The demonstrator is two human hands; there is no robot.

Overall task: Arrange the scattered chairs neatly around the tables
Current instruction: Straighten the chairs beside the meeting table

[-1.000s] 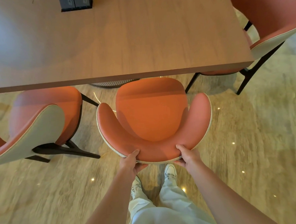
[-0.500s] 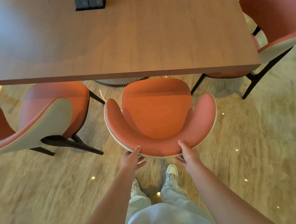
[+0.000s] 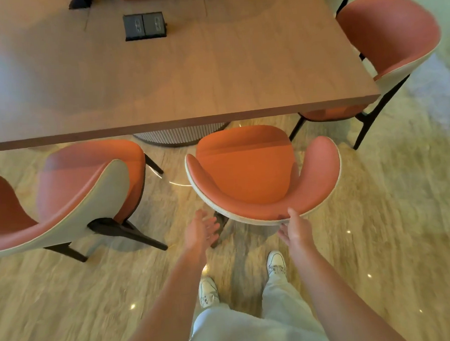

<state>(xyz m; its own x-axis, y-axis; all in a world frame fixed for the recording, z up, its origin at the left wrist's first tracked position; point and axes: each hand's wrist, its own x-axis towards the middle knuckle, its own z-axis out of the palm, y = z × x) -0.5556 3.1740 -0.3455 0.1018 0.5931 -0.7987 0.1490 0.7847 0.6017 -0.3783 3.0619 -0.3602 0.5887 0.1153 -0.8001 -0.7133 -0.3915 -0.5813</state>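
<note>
While the middle chair sits with its seat front just under the surface's near edge, your right hand pinches its backrest rim; your left hand hangs spread, touching nothing.

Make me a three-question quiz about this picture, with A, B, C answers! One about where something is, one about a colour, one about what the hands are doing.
1. Where is the black socket box?
A. on the floor
B. set in the table top
C. on a chair seat

2. What colour is the seat of the middle chair?
A. orange
B. blue
C. green

3. Which hand touches the middle chair's back?
A. both
B. only the left hand
C. only the right hand

Answers: B, the box sits in the wood surface; A, the cushion is plainly orange; C, the right thumb lies on the back's rim while the left hand is open and clear of it.
</note>
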